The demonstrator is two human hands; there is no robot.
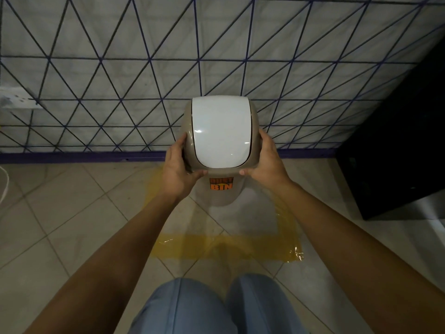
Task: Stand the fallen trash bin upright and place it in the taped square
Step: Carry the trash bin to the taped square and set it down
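Note:
The trash bin (221, 131) is beige with a white swing lid and an orange "DUST BIN" label on its front. It stands upright, seen from above, over the yellow taped square (228, 247) on the floor tiles. I cannot tell whether its base touches the floor. My left hand (178, 169) grips the lid's left side, and my right hand (266, 162) grips its right side. The far part of the square is hidden behind the bin.
A wall (120, 68) with a blue triangle pattern rises just behind the bin. A black cabinet (397, 153) stands at the right. A white cable (3, 186) lies at the left edge. My knees (216, 307) are at the bottom.

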